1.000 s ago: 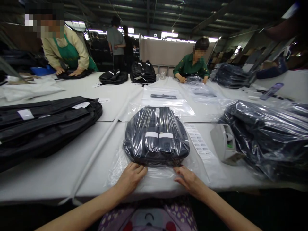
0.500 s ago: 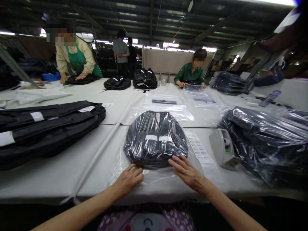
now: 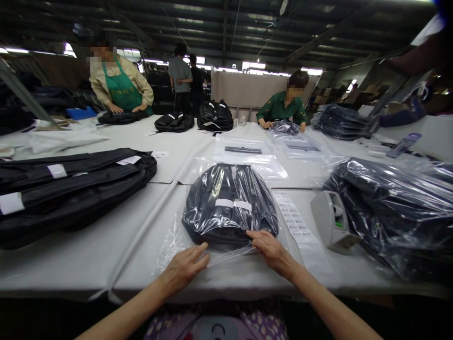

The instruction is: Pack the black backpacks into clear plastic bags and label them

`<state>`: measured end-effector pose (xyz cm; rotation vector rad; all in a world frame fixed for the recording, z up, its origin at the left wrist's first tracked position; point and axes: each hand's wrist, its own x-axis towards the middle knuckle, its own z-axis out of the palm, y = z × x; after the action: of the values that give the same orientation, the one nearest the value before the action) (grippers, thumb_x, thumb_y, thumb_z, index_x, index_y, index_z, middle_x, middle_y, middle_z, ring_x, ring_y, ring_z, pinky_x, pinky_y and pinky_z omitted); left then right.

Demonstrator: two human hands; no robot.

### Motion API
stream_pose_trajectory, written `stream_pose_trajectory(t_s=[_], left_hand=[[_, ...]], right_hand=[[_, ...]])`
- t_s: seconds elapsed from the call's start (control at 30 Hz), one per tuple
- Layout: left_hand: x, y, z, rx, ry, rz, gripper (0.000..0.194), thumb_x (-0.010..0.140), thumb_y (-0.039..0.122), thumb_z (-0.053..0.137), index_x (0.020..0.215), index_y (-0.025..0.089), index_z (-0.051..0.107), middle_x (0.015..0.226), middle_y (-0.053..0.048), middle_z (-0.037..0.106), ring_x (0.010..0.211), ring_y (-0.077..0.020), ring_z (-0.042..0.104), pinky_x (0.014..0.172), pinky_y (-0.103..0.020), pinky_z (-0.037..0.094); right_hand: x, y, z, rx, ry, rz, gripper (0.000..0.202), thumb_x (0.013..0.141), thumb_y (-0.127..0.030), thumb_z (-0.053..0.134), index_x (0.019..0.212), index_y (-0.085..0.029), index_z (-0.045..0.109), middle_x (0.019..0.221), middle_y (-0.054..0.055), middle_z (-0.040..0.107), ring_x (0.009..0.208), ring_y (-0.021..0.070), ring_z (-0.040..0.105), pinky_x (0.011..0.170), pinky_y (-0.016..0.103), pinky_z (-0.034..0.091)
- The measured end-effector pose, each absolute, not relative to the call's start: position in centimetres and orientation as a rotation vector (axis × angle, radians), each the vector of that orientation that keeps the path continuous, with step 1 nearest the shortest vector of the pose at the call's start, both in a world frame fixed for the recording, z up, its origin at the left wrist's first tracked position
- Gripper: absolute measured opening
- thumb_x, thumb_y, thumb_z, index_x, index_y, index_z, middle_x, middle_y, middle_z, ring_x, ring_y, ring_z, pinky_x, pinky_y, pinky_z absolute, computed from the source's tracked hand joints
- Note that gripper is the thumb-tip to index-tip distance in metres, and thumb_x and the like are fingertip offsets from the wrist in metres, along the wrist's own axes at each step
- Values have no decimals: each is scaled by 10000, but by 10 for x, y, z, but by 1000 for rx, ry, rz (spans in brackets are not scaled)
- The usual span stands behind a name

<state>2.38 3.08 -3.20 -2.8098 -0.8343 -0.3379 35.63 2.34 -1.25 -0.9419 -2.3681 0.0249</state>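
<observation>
A black backpack (image 3: 230,189) lies inside a clear plastic bag (image 3: 177,248) in front of me, two white strips across its straps. My left hand (image 3: 186,267) is closed at the near left of the bag, with the plastic's loose edge at its fingertips. At the near right, my right hand (image 3: 271,250) has its fingers curled on the plastic along the backpack's lower edge. The bag's open end lies loose between my hands, towards the table's front.
Black backpacks (image 3: 78,189) are piled at left; plastic-wrapped ones (image 3: 392,203) at right. A label sheet (image 3: 292,217) and a grey dispenser (image 3: 331,219) lie beside my bag. Flat plastic bags (image 3: 244,160) lie beyond. Two co-workers (image 3: 122,87) (image 3: 285,106) handle backpacks across the table.
My right hand's fingers have gone from spread flat on the plastic to curled on it. My left hand has shifted slightly nearer me, and the plastic's near edge is drawn straighter.
</observation>
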Motion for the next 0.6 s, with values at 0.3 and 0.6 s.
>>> stream_pose_trajectory(t_s=[0.3,0.6], left_hand=[[40,83,48,-3196,-344,-48,143,835,113,517,858,214,615,1523,33,132,1378,-271,133,1115,-450,157],[51,108,42,-3748,-1218,-453,345,938,352,349,1130,217,603,1341,-31,497,1132,-182,520,976,-295,361]], right_hand=[[357,25,-10,-914,-2365,-28,190,928,-123,353,953,-167,537,1202,163,599,1104,172,566,900,393,458],[358,28,-12,-1193,-2026,435,244,934,-252,390,1071,-212,588,1061,72,678,972,172,633,837,323,520]])
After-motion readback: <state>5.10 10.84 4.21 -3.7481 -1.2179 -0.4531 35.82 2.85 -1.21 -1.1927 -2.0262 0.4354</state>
